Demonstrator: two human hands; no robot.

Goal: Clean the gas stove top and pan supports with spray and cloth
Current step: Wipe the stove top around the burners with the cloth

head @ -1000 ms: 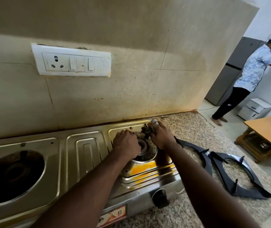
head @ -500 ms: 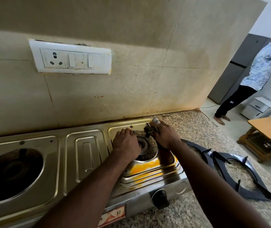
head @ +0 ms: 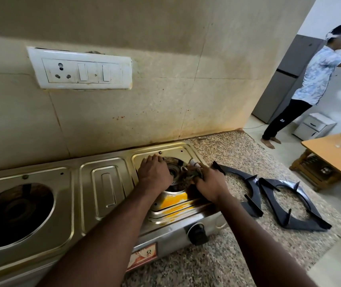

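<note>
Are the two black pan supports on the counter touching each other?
Cannot tell. In the head view the near pan support and the far pan support lie side by side on the granite counter; their closest corners nearly meet, but neither contact nor gap shows plainly.

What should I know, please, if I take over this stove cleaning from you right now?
Left hand: resting on the right burner's rim, holding nothing visible.
Right hand: shut on the cloth, at that burner.
Both pan supports lie off the stove on the counter.
Left to do: yellow stain on the stove top, the left burner, the supports. No spray bottle in view.
</note>
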